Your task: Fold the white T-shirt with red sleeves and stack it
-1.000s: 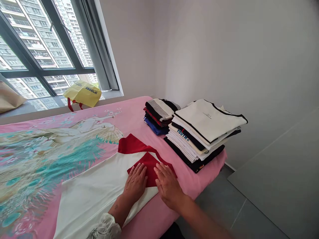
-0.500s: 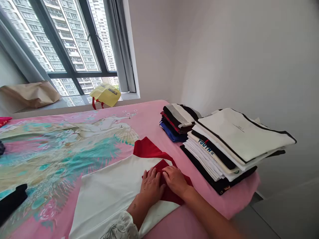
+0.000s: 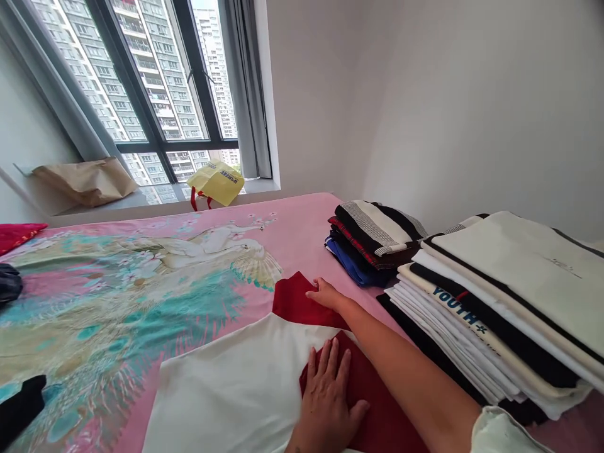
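A white shirt with dark red sleeves (image 3: pixel 236 390) lies flat on the pink printed bedsheet (image 3: pixel 117 283). My left hand (image 3: pixel 328 396) rests flat and open on the near red sleeve, which is folded over the white body. My right hand (image 3: pixel 325 294) reaches forward to the far red sleeve (image 3: pixel 295 299) and touches its edge with curled fingers; whether it grips the cloth is unclear.
Two stacks of folded clothes stand at the right: a tall black-and-white one (image 3: pixel 495 308) and a smaller striped one (image 3: pixel 372 239). A yellow bag (image 3: pixel 217 182) and a brown paper bag (image 3: pixel 87 179) lie on the window sill. Dark garments (image 3: pixel 19 402) sit at the left.
My right hand left the near sleeve and reached forward to the far red sleeve. My left hand stayed flat on the folded sleeve. The view shifted closer and leftward.
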Tool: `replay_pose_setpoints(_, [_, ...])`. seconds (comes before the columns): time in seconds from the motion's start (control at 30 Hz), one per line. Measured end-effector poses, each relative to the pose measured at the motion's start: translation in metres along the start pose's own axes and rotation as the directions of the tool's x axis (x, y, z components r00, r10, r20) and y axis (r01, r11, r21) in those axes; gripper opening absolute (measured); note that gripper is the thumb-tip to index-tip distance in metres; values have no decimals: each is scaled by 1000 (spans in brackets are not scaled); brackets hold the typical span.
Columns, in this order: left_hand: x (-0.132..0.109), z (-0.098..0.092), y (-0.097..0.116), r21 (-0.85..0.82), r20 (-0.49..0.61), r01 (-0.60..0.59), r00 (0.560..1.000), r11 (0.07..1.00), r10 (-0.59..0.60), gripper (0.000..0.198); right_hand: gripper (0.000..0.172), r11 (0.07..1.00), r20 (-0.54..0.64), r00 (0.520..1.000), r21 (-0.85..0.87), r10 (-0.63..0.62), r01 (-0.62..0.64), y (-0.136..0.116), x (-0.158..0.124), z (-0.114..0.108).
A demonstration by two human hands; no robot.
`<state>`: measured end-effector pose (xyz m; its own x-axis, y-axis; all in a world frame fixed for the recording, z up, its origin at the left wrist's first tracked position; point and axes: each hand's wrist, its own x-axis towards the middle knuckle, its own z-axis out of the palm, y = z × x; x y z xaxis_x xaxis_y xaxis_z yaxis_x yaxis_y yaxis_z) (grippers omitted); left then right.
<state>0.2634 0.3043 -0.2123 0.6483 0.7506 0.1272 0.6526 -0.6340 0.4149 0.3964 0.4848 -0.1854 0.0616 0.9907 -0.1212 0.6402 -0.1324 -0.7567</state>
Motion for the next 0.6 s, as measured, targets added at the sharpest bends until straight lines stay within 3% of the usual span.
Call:
replay_pose_setpoints(0.07, [2, 4, -3, -6, 0, -4, 1000, 1000, 4, 86, 61, 996, 33, 997, 57, 66, -68, -10, 16, 7])
replay_pose_setpoints(0.13, [3, 6, -5, -13, -11, -12, 1000, 1000, 11, 84, 44, 988, 93, 992, 123, 85, -96, -20, 24, 9])
replay_pose_setpoints(0.2, [3, 6, -5, -21, -27, -16, 1000, 1000, 16, 80, 28, 976, 166, 985, 201, 51, -85, -29, 24, 8])
replay_pose_setpoints(0.3, [2, 4, -2, -22, -26, -17, 1000, 1000, 16, 79, 27, 948, 266, 961, 318, -68, -21, -41, 11, -5])
replay_pose_setpoints(0.43, [3, 0, 1, 13, -8, -9, 1000, 1000, 10, 79, 35, 900, 368, 888, 423, -277, 106, -57, -35, -46])
replay_pose_setpoints(0.53, [4, -2, 3, 47, -8, -14, 1000, 999, 14, 83, 28, 875, 408, 825, 442, -392, 197, -60, -95, -76])
replay_pose_setpoints(0.6, [2, -2, 5, 45, -50, 0, 999, 999, 2, 79, 22, 870, 429, 791, 427, -436, 247, -50, -144, -86])
